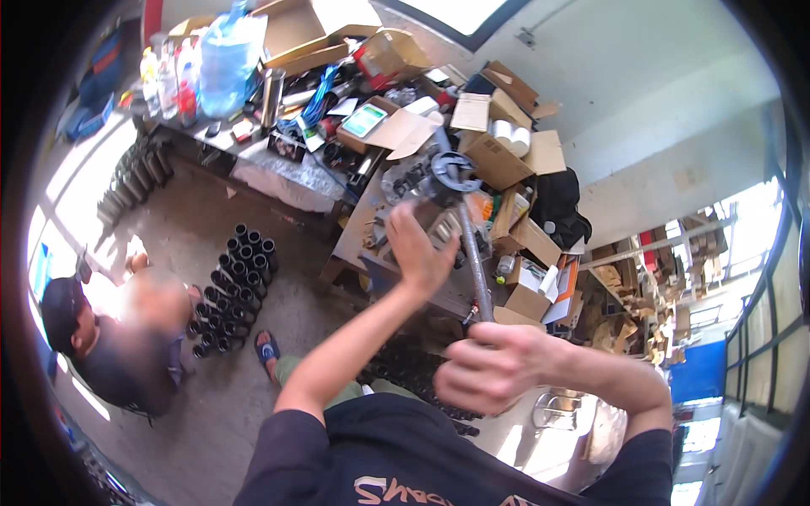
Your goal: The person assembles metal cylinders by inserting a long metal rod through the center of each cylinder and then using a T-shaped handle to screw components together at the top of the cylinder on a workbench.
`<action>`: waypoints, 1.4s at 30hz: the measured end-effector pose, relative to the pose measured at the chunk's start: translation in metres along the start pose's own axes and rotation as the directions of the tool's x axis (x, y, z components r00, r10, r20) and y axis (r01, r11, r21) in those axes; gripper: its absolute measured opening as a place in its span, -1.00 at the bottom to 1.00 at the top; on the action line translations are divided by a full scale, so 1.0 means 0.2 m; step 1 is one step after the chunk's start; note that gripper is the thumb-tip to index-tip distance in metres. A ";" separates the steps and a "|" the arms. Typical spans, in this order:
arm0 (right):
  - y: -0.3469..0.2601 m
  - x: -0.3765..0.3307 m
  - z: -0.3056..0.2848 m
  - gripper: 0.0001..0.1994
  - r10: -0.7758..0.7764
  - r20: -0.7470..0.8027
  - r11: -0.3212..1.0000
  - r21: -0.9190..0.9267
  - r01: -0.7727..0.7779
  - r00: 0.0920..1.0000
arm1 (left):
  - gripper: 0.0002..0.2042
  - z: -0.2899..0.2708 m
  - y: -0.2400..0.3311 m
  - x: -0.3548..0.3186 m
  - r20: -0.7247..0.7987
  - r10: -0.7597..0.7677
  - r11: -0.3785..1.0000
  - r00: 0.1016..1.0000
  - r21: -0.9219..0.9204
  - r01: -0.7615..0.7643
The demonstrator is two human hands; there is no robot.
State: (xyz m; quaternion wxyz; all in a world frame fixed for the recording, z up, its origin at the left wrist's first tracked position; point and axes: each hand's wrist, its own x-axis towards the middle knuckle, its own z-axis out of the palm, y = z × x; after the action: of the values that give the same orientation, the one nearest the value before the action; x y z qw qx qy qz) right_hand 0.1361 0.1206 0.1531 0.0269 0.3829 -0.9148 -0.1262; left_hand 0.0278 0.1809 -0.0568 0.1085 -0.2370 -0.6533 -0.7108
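Observation:
A round, slotted grey head (456,171) with a long metal bar (474,263) is at the bench corner; together they look like a die stock. The bar runs from the head toward me and passes behind my right hand (498,367), whose fingers are curled closed around its near end. My left hand (418,251) is held over the bench edge, left of the bar. Its fingers are apart, with nothing seen in them. Beneath the head, small metal parts (413,179) and a clear plastic bag lie on the bench, partly hidden by my left hand.
The cluttered workbench (291,173) carries cardboard boxes (494,152), a big blue water bottle (228,67) and several small bottles. Dark pipe pieces (240,282) stand in rows on the floor. Left of them, a person in a cap (118,346) sits low. Shelving stands at right.

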 end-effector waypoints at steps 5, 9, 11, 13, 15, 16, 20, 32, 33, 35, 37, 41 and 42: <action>0.45 1.07 0.58 -0.82 0.090 0.098 0.966 0.236 -0.110 0.991 | -0.63 0.16 0.07 -0.11 0.596 -0.006 0.767 0.803 -0.512 0.386; 1.24 1.31 1.20 -0.84 0.505 0.454 0.817 0.024 -0.576 0.734 | -0.75 0.60 0.25 0.00 0.879 0.252 -0.407 0.404 -0.282 0.869; 1.68 1.21 1.23 -0.68 0.697 0.499 0.608 -0.029 -0.794 0.515 | -0.78 0.55 0.31 0.00 0.941 0.180 -0.564 0.288 -0.141 0.814; 2.26 0.75 1.22 -0.67 0.827 0.367 0.471 -0.036 -0.881 0.427 | -0.76 0.15 0.26 0.15 0.997 0.062 -0.239 -0.054 0.067 0.969; 2.48 0.16 1.21 -0.67 0.904 0.396 0.015 0.347 -0.938 0.160 | -0.72 -0.14 0.12 0.25 0.979 0.130 -0.297 -0.159 0.192 0.936; 2.51 -0.15 1.18 -0.68 0.931 0.364 -0.025 0.175 -0.984 0.041 | -0.69 -0.24 0.11 0.32 0.968 0.134 -0.328 -0.210 0.244 0.913; 2.38 -0.65 1.32 -0.64 0.916 0.368 -0.191 0.042 -0.981 -0.163 | -0.65 -0.41 0.10 0.57 0.941 -0.066 -0.163 -0.332 0.318 0.934; 2.64 -1.26 1.56 -0.62 0.804 0.099 -0.569 0.413 0.711 0.586 | -0.74 -0.20 0.50 0.29 0.518 -0.398 0.529 0.757 0.804 -0.272; 2.64 -0.94 1.51 -0.58 0.766 0.130 -0.643 0.135 0.754 0.629 | -0.73 -0.21 0.46 0.27 0.432 -0.445 0.386 0.784 0.883 -0.267; 2.57 -0.78 1.40 -0.61 0.888 0.181 -0.454 0.194 0.870 0.423 | -0.67 -0.23 0.37 0.18 0.440 -0.329 0.304 0.835 0.887 -0.348; 2.48 -0.58 1.27 -0.65 0.959 0.202 -0.259 0.322 0.911 0.201 | -0.66 -0.30 0.38 0.10 0.446 -0.254 0.280 0.858 0.883 -0.376; 2.23 -0.96 1.01 -0.72 0.955 0.156 0.125 0.555 0.822 -0.251 | -0.74 -0.23 0.27 0.05 0.536 -0.054 0.207 0.843 0.831 -0.516; 2.16 -1.09 0.96 -0.73 0.930 0.131 0.211 0.576 0.790 -0.344 | -0.76 -0.23 0.22 0.12 0.604 0.028 0.193 0.796 0.778 -0.598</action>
State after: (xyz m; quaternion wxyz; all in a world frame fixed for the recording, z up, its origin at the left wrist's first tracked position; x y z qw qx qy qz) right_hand -0.0374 0.6061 0.0852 0.5280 -0.1023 -0.2712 0.7983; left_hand 0.0187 0.1350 -0.0077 0.2173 -0.4173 -0.8809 -0.0516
